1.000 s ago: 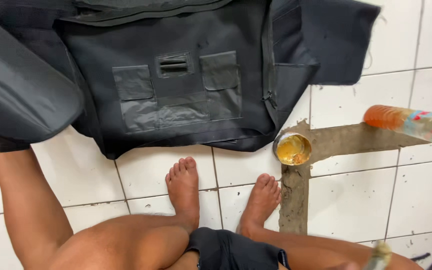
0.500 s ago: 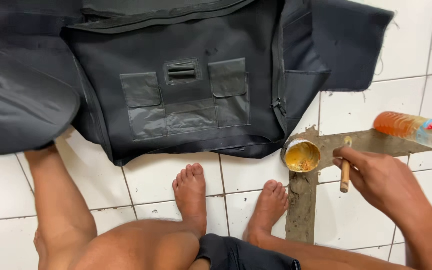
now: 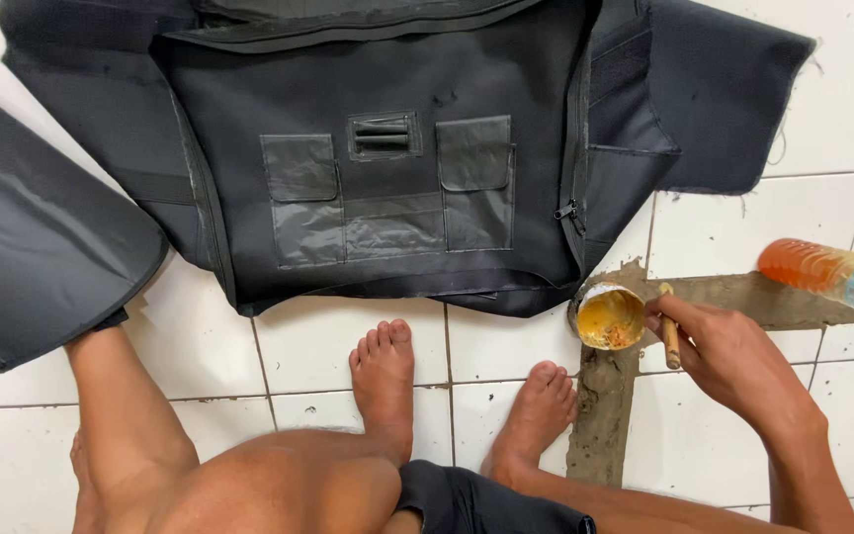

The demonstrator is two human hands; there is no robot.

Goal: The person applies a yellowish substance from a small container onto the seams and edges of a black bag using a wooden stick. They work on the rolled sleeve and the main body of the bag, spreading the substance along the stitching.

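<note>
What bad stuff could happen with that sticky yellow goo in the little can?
The open can of yellow paste sits right against the edge of the black bag, so a bump from the right hand might tip it and smear the fabric. The wooden stick could drip paste on the white tile floor. The bare feet are close, so paste could get stepped in.
</note>
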